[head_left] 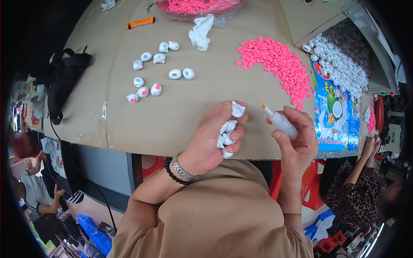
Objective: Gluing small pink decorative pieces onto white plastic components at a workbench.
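Note:
My left hand [214, 135] is closed around several small white cat-head pieces [227, 138]. One more white cat-head piece [237, 109] is pinched between its thumb and forefinger. To its right, my right hand [297, 139] grips a small white squeeze bottle [284, 124]. The bottle's narrow orange-tipped nozzle points up and left, a short way from the pinched piece and not touching it. Farther off at the left lie several finished-looking white pieces [159, 58], some with a pink patch. A spread heap of small pink pieces [275, 60] lies beyond my right hand.
A pink bowl [234, 9] of pink pieces stands at the far edge, near a crumpled white tissue [201, 32] and an orange stick-shaped box [141, 23]. At right, white pieces [340, 64] spill from a box onto a blue printed sheet [337, 124]. A black bag [69, 77] lies left. Co-workers sit at both sides.

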A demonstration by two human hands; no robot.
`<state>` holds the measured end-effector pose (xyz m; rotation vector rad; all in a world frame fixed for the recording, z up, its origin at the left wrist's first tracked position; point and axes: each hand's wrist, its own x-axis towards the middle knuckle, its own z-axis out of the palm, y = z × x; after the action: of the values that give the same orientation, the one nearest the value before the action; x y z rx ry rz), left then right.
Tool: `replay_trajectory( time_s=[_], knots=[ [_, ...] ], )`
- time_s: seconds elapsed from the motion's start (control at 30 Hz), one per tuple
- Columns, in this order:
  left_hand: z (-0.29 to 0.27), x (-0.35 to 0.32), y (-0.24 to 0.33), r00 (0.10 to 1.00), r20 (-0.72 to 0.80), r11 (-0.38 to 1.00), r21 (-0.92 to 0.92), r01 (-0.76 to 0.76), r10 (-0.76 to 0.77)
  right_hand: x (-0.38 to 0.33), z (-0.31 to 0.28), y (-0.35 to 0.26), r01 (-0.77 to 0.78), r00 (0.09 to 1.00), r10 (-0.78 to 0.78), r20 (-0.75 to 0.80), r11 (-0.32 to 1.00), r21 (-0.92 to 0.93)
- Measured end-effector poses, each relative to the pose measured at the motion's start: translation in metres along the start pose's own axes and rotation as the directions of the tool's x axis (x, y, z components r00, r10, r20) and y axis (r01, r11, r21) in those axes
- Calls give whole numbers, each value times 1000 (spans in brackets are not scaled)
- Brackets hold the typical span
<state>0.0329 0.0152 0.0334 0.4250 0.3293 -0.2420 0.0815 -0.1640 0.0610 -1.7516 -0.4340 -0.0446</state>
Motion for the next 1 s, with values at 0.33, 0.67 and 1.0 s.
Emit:
replay_trajectory(
  time_s=[0.33,0.67,1.0],
  knots=[
    [8,0,-11,981,-48,966,185,-178,190,-7,-4,7,271,960,-279,-26,947,-172],
    [6,2,-14,963,-23,928,275,-251,267,-8,-6,11,279,959,-285,12,931,-235],
    [3,2,-16,958,5,917,287,-275,286,-8,-4,9,284,958,-286,30,925,-252]
  ],
)
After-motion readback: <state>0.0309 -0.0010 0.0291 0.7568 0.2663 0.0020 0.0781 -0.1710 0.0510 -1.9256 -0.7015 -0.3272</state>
